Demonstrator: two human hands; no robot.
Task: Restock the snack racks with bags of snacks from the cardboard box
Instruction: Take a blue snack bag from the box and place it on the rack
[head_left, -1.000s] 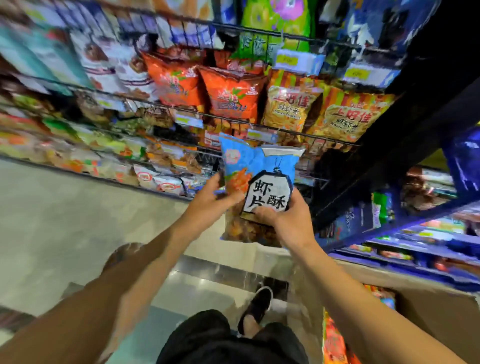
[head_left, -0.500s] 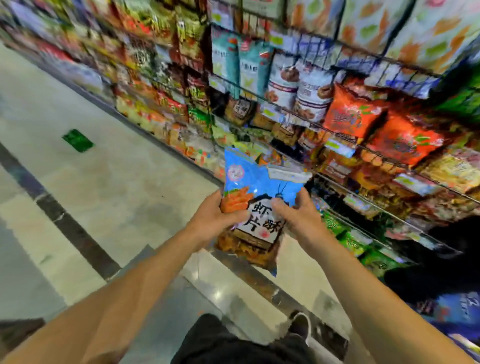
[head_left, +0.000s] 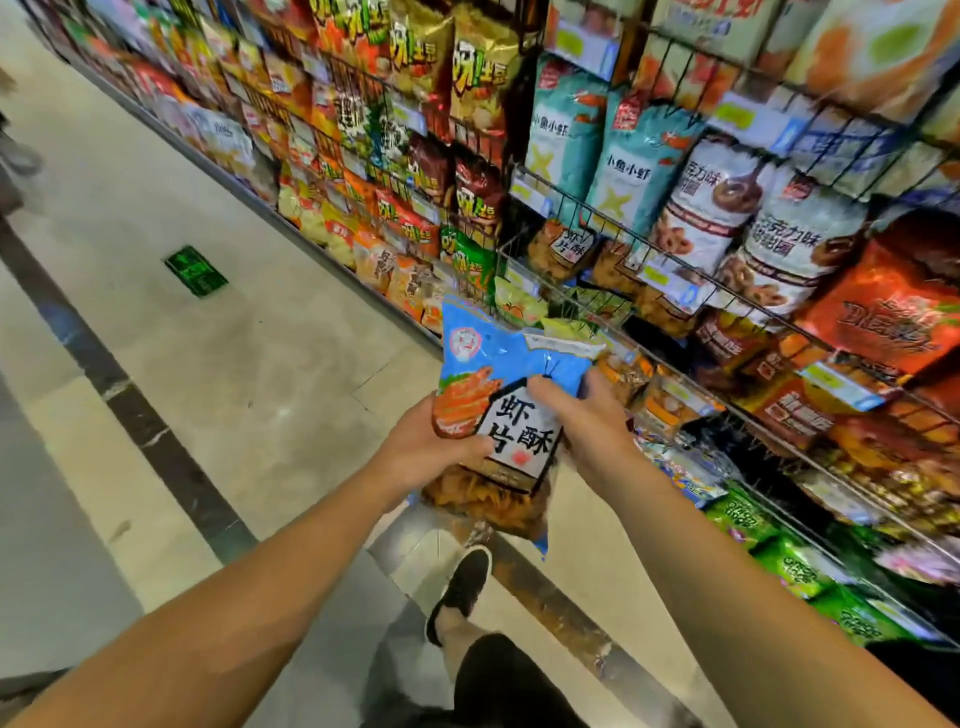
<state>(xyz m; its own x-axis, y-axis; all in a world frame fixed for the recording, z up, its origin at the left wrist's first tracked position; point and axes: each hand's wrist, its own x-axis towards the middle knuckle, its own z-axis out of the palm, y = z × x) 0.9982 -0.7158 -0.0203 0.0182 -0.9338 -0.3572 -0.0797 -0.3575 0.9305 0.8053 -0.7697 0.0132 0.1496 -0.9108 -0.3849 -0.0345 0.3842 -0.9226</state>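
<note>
Blue snack bag (head_left: 498, 374), upright, near racks (head_left: 649, 260)

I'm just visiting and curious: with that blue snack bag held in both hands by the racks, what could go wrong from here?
1. The blue bag is pinched at its sides by the left hand and right hand; squeezing might crush the chips.
2. The matching bags sit in a packed wire rack; pushing it in could snag or knock neighbours down.

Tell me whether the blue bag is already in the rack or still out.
Still out. Both hands, left and right, hold the blue bag over the aisle floor, short of the rack.
</note>
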